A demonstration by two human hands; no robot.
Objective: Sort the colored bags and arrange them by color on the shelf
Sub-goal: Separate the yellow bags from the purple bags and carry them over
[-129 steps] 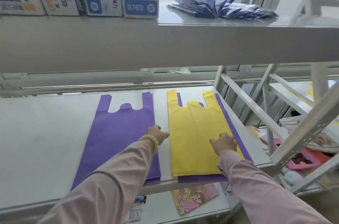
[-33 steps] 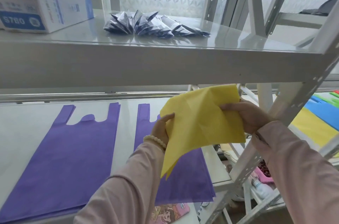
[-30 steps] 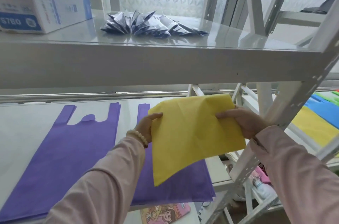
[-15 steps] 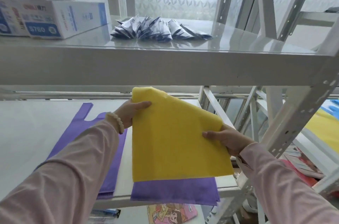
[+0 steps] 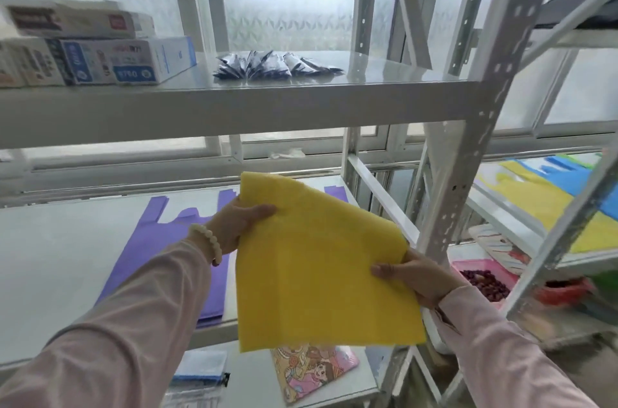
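A person's left hand (image 5: 241,223) pinches the upper left edge of a folded yellow bag (image 5: 317,277), thumb on top, while the right hand (image 5: 419,278) grips its right edge, so the bag hangs in the air before the right end of the white middle shelf (image 5: 50,257). Behind it, purple bags (image 5: 167,240) lie flat on that shelf, near its front edge. Stacked boxes (image 5: 100,63) and dark foil packets (image 5: 277,64) sit on the upper shelf (image 5: 234,106), and yellow and blue bags (image 5: 541,203) lie on a neighbouring shelf at right.
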